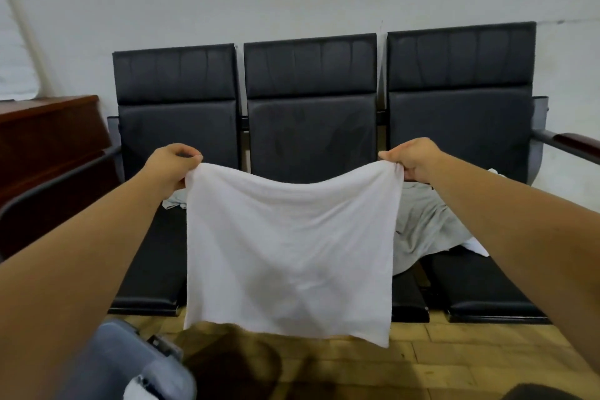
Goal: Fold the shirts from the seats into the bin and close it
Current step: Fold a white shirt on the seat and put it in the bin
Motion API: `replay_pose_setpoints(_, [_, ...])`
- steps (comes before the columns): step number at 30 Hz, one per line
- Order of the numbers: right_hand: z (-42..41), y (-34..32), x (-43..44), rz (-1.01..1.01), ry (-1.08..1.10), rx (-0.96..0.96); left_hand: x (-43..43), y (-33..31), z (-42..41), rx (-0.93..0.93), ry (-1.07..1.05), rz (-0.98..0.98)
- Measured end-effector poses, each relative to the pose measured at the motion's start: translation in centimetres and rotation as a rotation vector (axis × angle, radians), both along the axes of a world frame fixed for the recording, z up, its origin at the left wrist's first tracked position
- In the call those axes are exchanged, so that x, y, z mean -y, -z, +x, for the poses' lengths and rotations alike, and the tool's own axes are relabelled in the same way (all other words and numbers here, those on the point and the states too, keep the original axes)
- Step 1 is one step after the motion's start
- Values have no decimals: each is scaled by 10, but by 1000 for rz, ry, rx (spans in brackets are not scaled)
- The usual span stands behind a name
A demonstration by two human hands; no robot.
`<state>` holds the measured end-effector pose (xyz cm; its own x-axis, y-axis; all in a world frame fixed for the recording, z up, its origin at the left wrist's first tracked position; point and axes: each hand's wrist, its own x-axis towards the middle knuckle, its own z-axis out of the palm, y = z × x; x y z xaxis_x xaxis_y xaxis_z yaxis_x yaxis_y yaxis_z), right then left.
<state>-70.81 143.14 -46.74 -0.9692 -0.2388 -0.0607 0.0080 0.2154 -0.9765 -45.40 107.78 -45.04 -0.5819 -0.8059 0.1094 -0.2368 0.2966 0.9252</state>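
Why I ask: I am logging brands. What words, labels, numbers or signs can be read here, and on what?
None can be read. The white shirt, the grey shirt, the black seats and the bin show no print, label or number.

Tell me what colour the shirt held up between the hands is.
White, plain with no pattern; the shirt shows clearly in the head view.

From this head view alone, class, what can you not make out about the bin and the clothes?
Bin: head view, cut off by the bottom edge; contents unclear.
Grey clothes on the seats: mostly hidden behind the held white shirt; number unclear.
Dark shape, bottom right corner: cut off by the edge; unidentifiable.
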Motion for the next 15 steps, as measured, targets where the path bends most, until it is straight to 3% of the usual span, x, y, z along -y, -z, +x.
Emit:
replay_pose_setpoints(4, [-35,4,16,-81,-75,77,19,5,-24,-100,80,176])
replay_pose_setpoints(7, [-65,-4,28,104,-69,-103,42,0,-46,6,117,1])
replay_pose_setpoints(10, [-89,-24,40,235,16,-326,59,-16,-69,50,-39,-245])
replay_pose_setpoints(15, [-108,-75,53,92,162,-535,63,-64,-95,-103,-176,-428])
